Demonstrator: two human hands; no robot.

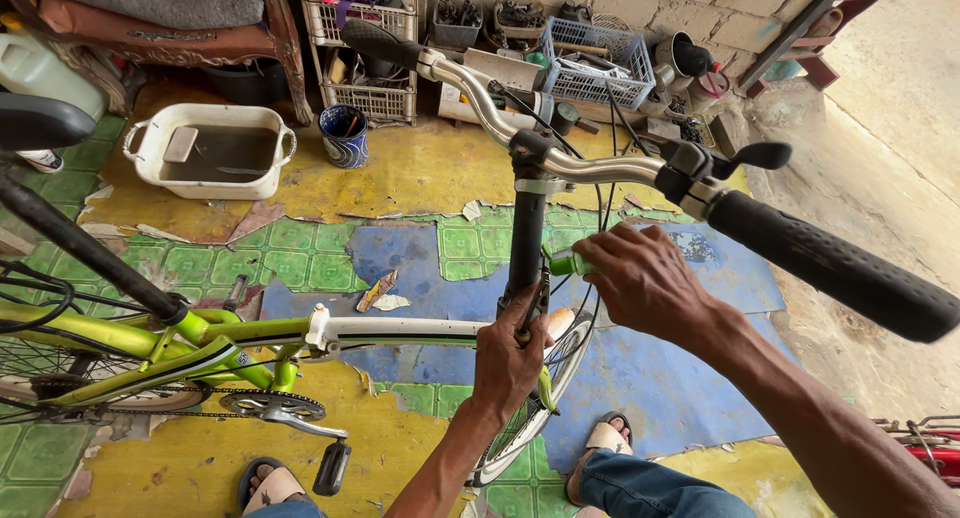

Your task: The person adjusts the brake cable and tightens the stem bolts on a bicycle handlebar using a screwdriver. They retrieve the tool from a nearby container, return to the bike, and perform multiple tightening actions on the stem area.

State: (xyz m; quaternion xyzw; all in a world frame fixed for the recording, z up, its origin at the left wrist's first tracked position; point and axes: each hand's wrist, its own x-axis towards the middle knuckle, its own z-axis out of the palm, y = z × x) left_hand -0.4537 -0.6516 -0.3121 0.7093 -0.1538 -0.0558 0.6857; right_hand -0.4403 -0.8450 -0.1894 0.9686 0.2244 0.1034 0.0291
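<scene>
A: Where are the hands?

B: Left hand [508, 358] is closed around the head tube [527, 308], at 6 o'clock below the handlebar [600, 168]. Right hand [645, 278] is closed on a green-handled tool [566, 264] at the stem [527, 233].

A: Progress?

B: The bicycle stands assembled; stem work looks unfinished.

One green-and-white bicycle [250, 343] stands across the near floor; two black handlebar grips [835, 268], one near right, one far; two hands, left hand [510, 353] and right hand [645, 278]; one white tub [212, 148] far left; one blue patterned cup [343, 135] beside it; three wire baskets [600, 63] along the far wall; two sandalled feet [605, 440] near.
</scene>
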